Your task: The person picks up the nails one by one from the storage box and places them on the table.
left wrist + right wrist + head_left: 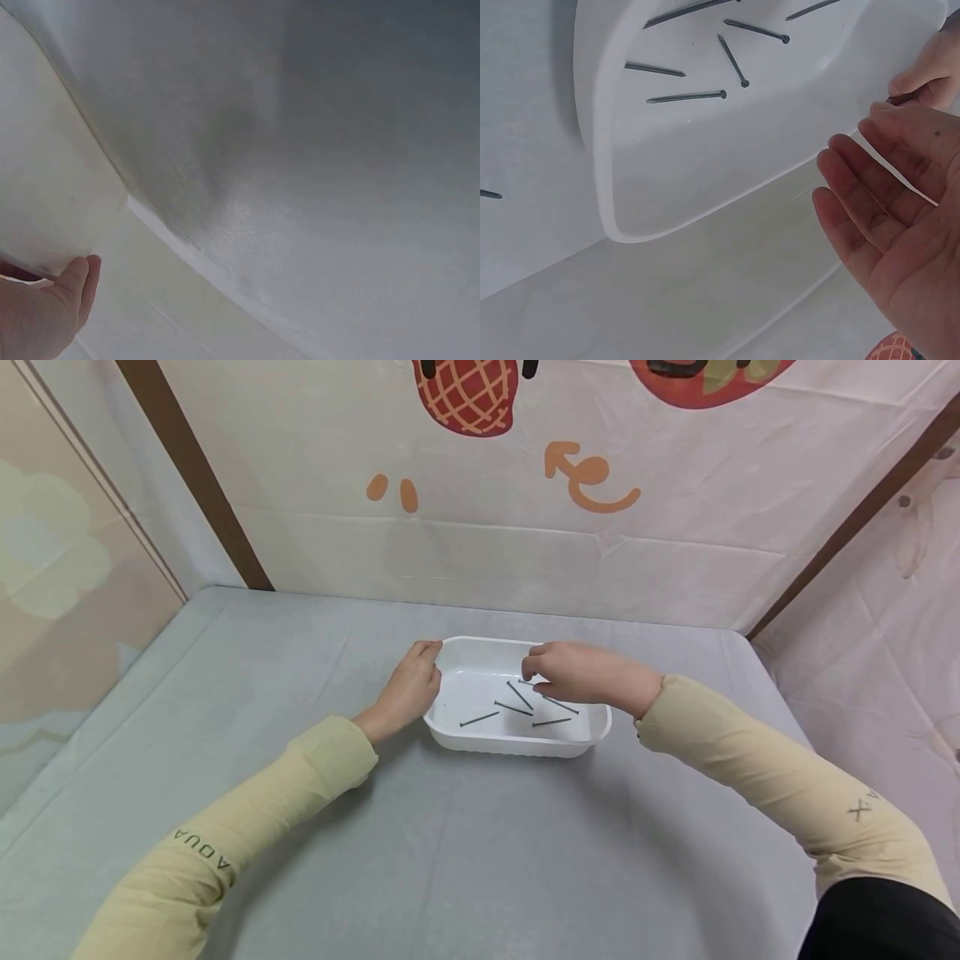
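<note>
A white rectangular plastic tray (495,745) stands on the table and holds several dark nails (513,708), scattered over its floor. My left hand (408,687) grips the tray's left rim; the left wrist view shows that hand's fingers (88,289) at the edge of a pale surface. Over the right part of the tray hovers my right hand (577,672), palm down with loosely bent fingers. In the right wrist view its fingers (870,195) look relaxed and apart from the nails. Its thumb is hard to make out there.
One nail (489,195) lies on the table outside the tray, hidden from the head view. The grey-blue table (465,860) reaches back to a printed white curtain (510,560). More curtains hang at the left and right sides.
</note>
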Tool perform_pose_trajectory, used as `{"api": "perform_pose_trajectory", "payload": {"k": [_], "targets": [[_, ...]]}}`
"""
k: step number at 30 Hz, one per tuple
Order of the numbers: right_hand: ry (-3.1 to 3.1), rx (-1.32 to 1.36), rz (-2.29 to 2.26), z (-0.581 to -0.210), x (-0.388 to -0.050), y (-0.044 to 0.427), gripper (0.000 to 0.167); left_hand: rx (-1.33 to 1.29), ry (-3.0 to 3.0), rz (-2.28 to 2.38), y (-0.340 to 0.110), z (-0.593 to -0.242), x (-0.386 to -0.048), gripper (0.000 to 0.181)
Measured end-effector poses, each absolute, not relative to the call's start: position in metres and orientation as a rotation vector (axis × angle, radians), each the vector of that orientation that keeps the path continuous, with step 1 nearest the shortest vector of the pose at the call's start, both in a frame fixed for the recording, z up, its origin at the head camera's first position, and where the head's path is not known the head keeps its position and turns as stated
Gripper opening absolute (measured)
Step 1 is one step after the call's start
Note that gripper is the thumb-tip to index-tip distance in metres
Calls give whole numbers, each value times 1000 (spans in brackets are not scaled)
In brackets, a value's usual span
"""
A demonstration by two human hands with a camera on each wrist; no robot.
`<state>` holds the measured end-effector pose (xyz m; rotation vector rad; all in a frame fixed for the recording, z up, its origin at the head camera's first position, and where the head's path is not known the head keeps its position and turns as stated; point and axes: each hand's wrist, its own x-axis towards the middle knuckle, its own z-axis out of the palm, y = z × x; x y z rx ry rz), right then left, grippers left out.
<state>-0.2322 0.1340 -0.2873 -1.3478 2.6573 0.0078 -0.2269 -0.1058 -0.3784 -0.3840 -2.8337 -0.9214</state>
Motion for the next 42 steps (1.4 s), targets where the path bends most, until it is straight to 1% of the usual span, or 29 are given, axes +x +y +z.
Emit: {"api": "perform_pose_trajectory", "payload": {"k": [19, 23, 30, 35, 42], "targets": [[2599, -1485, 140, -290, -233, 113, 15, -379, -2830, -921, -106, -378, -228, 44], [2597, -1511, 168, -293, -234, 109, 13, -374, -2832, -918, -106, -378, -228, 43], [2579, -1585, 240, -299, -236, 103, 13, -379, -2833, -922, -107, -379, -228, 44], [2568, -1592, 283, -304, -238, 99, 13, -384, -2835, -934, -107, -379, -228, 44], [2530, -1623, 240, -309, -239, 93, 14, -396, -2829, -952, -108, -378, -228, 44]]}}
